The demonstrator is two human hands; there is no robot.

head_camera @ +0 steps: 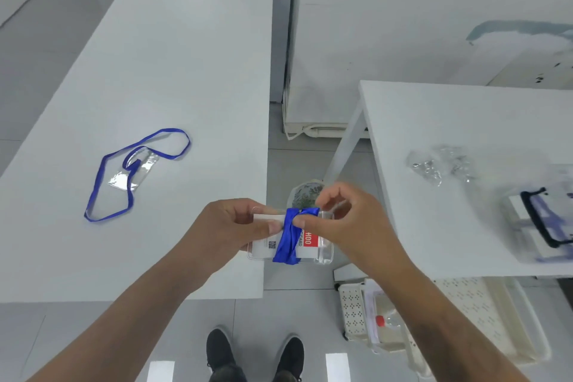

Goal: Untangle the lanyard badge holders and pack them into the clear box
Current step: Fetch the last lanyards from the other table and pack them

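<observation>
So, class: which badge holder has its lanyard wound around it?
The badge holder held in both hands; its blue lanyard wraps it. The table one's lanyard lies loose.

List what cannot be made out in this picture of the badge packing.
All in the head view:
- Clear box on the right table: blurred and cut by the right edge; its contents are unclear.
- White card in the clear badge holder: partly covered by the wrapped blue lanyard and both hands, left hand, right hand; the print is too small.
- Crumpled clear plastic: too blurred to identify.
</observation>
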